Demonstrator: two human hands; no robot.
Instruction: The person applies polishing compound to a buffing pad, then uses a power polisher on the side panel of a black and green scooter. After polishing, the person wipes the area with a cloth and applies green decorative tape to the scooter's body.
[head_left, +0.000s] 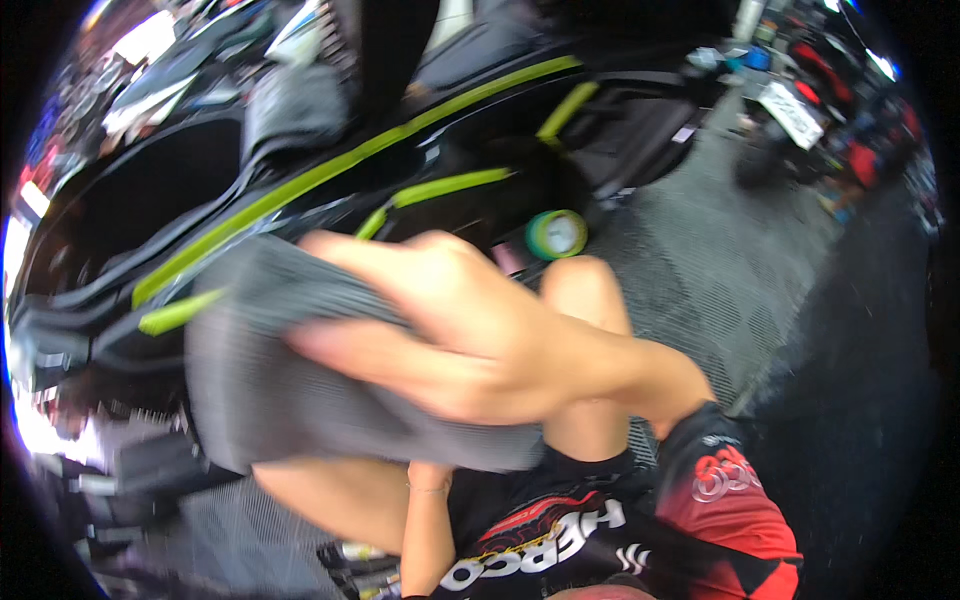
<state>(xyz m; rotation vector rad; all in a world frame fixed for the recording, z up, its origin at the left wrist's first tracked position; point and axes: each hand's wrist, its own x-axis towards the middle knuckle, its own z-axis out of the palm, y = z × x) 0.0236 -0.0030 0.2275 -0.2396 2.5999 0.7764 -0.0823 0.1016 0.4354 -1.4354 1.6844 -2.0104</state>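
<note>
A grey cloth (315, 405), blurred, hangs bunched in my right hand (450, 330), pinched between thumb and fingers. It is held up over my lap, in front of a glossy black vehicle body (465, 202). Of my left hand (429, 474) only the wrist, with a thin bracelet, and a little of the hand show; the cloth hides the fingers. Strips of yellow-green masking tape (360, 157) run along the black panel's edges. Just beyond my knee stands a roll of green tape (556, 235).
Grey ribbed floor tiles (712, 277) lie to the right, bordered by a dark surface (847, 360). At the far right is a cluttered area with a white sheet (791, 114) bearing writing. Dark cases (161, 469) stand at the lower left.
</note>
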